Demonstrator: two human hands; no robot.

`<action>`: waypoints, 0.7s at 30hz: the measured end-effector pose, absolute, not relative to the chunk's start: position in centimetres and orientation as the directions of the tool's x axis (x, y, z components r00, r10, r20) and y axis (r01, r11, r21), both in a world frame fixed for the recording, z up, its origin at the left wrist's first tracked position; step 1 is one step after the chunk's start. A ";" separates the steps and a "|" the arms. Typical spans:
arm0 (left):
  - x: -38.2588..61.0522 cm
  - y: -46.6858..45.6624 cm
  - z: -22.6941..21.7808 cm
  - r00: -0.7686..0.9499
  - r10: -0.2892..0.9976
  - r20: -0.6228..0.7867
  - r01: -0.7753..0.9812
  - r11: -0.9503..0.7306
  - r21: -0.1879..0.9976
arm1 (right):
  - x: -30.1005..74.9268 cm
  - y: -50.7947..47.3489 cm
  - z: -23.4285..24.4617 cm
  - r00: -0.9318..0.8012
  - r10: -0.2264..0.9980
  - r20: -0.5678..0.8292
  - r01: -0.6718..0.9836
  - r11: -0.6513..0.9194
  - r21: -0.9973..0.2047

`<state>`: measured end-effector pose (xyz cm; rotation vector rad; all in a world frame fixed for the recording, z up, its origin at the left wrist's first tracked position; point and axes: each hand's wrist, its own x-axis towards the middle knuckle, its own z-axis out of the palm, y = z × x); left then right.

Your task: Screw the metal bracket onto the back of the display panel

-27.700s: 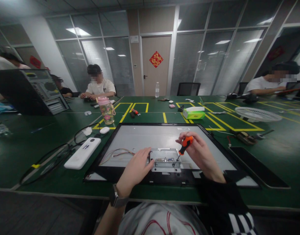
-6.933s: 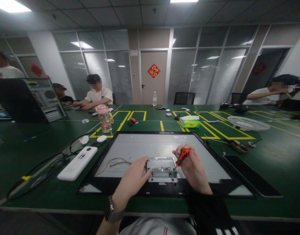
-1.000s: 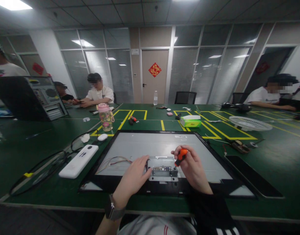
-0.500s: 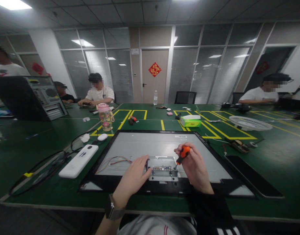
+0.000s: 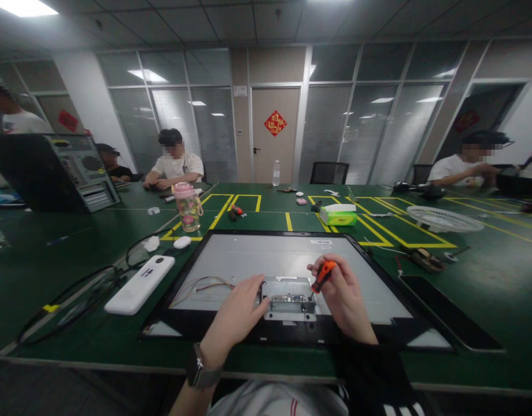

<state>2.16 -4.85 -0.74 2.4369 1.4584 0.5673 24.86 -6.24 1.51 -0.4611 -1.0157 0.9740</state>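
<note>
— Sitting in what sort of place?

— Sitting in a big office room with glass partition walls and a pale door [image 5: 274, 136] straight ahead of both hands, bearing a red diamond decoration. Working at a wide green table [image 5: 75, 248] taped with yellow lines, spreading far beyond the left hand [image 5: 233, 318] and the right hand [image 5: 344, 300]. Sharing it with a person in a white shirt [image 5: 177, 166] well beyond the left hand and another person [image 5: 461, 167] far off past the right.

— Noticing anything lying around?

— Spotting a computer case [image 5: 58, 173] far out to the left of the left hand, a white fan grille [image 5: 443, 218] ahead and right of the right hand, a white oblong box [image 5: 140, 276] left of the left hand, a pink-lidded bottle [image 5: 188, 206] ahead of it, and a green tissue box [image 5: 339, 215] ahead of the right hand.

— Handling what?

— Leaning over a black-framed monitor panel [image 5: 266, 257], lying screen-down under both hands, pale grey back showing. Tending a small silver metal cover [image 5: 289, 297] at its near middle, between the hands, with thin coloured wires [image 5: 200, 285] trailing just ahead of the left hand.

— Doing what with the hands?

— Resting the left hand loosely spread, gripping nothing, fingertips [image 5: 256, 290] touching the cover's left edge. Wrapping the right hand around an orange-handled screwdriver [image 5: 323, 275], tilted, tip meeting the cover's right edge.
</note>
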 end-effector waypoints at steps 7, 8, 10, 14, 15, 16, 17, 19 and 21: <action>2.2 -5.0 -0.5 0.422 0.888 0.185 0.791 -0.460 0.403 | 24.8 -6.1 1.7 0.197 0.810 0.552 -0.464 0.573 -0.676; 2.3 -5.0 -0.5 0.423 0.887 0.186 0.789 -0.461 0.405 | 24.8 -6.0 1.7 0.201 0.806 0.557 -0.455 0.580 -0.676; 2.3 -5.0 -0.5 0.425 0.885 0.189 0.786 -0.465 0.407 | 24.9 -6.1 1.6 0.198 0.816 0.543 -0.441 0.569 -0.694; 2.2 -4.9 -0.6 0.424 0.885 0.195 0.787 -0.466 0.405 | 24.8 -6.4 1.6 0.160 0.852 0.498 -0.462 0.511 -0.725; 2.2 -4.9 -0.6 0.424 0.885 0.195 0.787 -0.466 0.404 | 24.7 -6.5 1.6 0.151 0.856 0.495 -0.471 0.503 -0.725; 2.2 -4.9 -0.6 0.424 0.885 0.195 0.787 -0.466 0.404 | 24.7 -6.5 1.7 0.146 0.858 0.493 -0.477 0.497 -0.725; 2.2 -4.9 -0.6 0.423 0.885 0.195 0.788 -0.466 0.403 | 24.6 -6.6 1.8 0.145 0.858 0.492 -0.480 0.496 -0.724; 2.2 -4.9 -0.6 0.420 0.887 0.193 0.790 -0.462 0.404 | 24.5 -6.6 2.1 0.158 0.848 0.506 -0.477 0.514 -0.712; 2.2 -5.0 -0.6 0.420 0.887 0.191 0.790 -0.461 0.404 | 24.5 -6.5 2.2 0.175 0.828 0.532 -0.470 0.545 -0.694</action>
